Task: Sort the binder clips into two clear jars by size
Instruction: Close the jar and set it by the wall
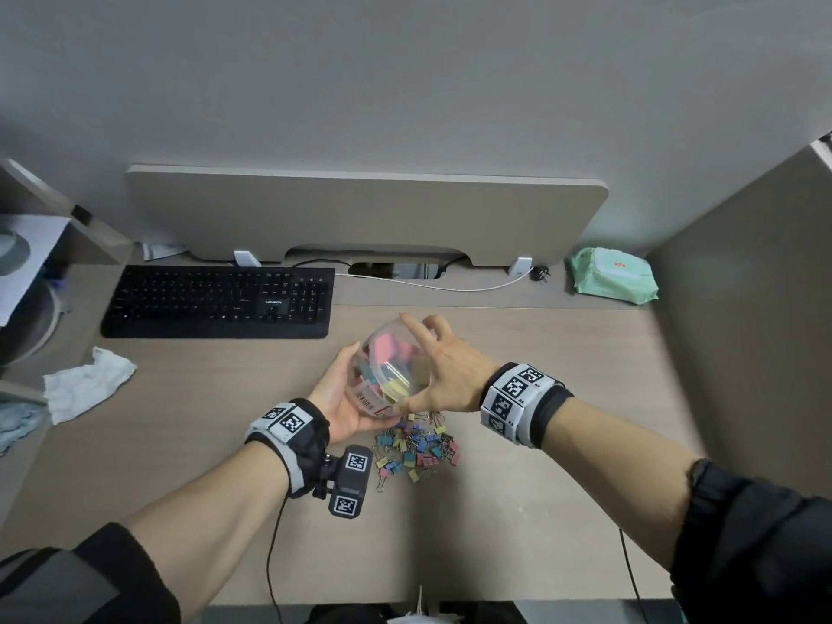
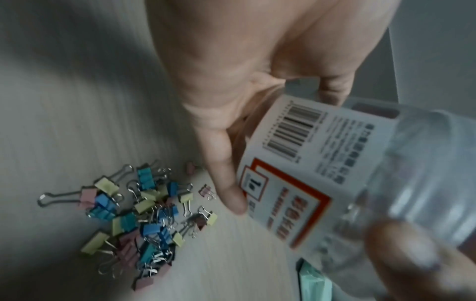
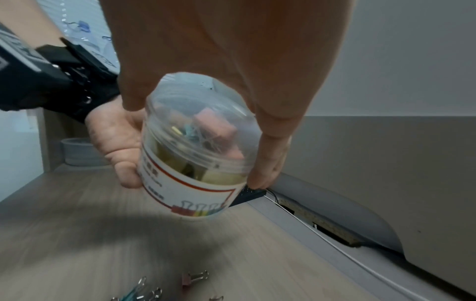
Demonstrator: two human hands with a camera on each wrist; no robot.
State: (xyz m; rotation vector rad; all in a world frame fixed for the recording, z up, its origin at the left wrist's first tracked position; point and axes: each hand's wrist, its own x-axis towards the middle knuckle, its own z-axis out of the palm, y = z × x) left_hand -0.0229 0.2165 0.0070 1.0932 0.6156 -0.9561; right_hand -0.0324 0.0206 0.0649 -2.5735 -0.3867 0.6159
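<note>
A clear plastic jar (image 1: 391, 369) with a white and red label holds large pink, yellow and teal binder clips. It is tilted above the desk. My left hand (image 1: 340, 396) grips its labelled body (image 2: 309, 154) from the left and below. My right hand (image 1: 445, 367) curls over the clear lid (image 3: 195, 126), thumb on one side and fingers on the other. Just under the jar, a pile of small coloured binder clips (image 1: 416, 445) lies on the desk, also seen in the left wrist view (image 2: 139, 220). No second jar is in view.
A black keyboard (image 1: 216, 301) sits at the back left, with a crumpled white tissue (image 1: 85, 385) in front of it. A green wipes pack (image 1: 612, 277) lies back right, beside a white cable (image 1: 432, 286). A partition wall bounds the desk on the right.
</note>
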